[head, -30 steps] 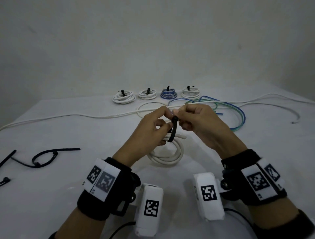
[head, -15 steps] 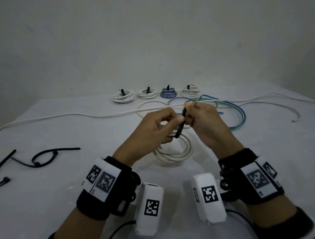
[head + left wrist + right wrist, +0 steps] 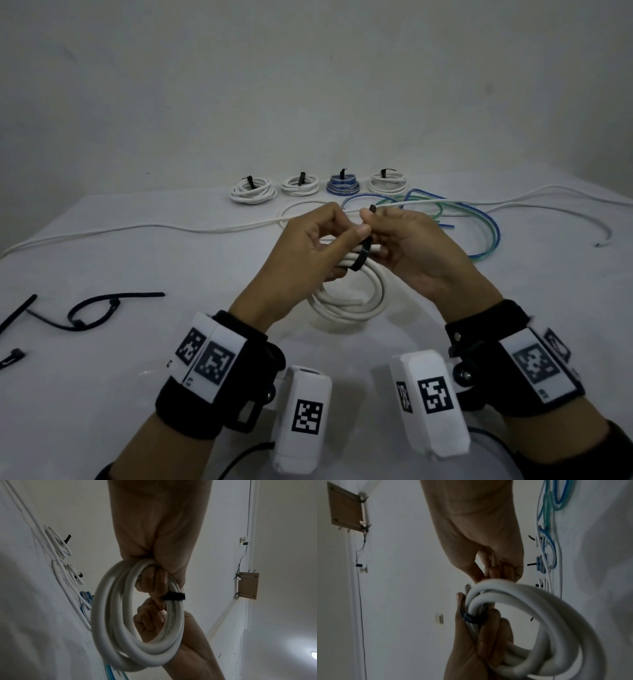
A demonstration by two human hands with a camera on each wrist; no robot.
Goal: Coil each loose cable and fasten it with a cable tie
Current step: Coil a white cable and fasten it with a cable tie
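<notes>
A: Nearest, low in the head view, what shows?

B: Two wrists with black bands and white marker boxes; both forearms are cut off by the bottom edge. Just above, at centre, the left hand (image 3: 308, 246) and right hand (image 3: 414, 246) meet over a white coil (image 3: 346, 301) held above the table (image 3: 137, 342).

A: And the fingers?

B: The left hand's fingers curl through the coil's top and grip it, with the thumb pressed on a black tie (image 3: 362, 257) wrapped round the strands. The right hand pinches the tie's free end, which pokes up above its fingertips. Its lower fingers are curled behind the coil; the right wrist view is blurred, so I cannot tell whether they grip the strands. Where the tie closes is hidden by the thumbs.

A: To the left?

B: Spare ties (image 3: 92, 311) lie at the lower left; one runs off the frame edge.

A: Farther back?

B: A long white cable (image 3: 171, 228) crosses the table behind the hands, partly hidden by them, beside loose blue and green cables (image 3: 479, 219). At the far edge sit four tied coils (image 3: 253, 192) in a row.
</notes>
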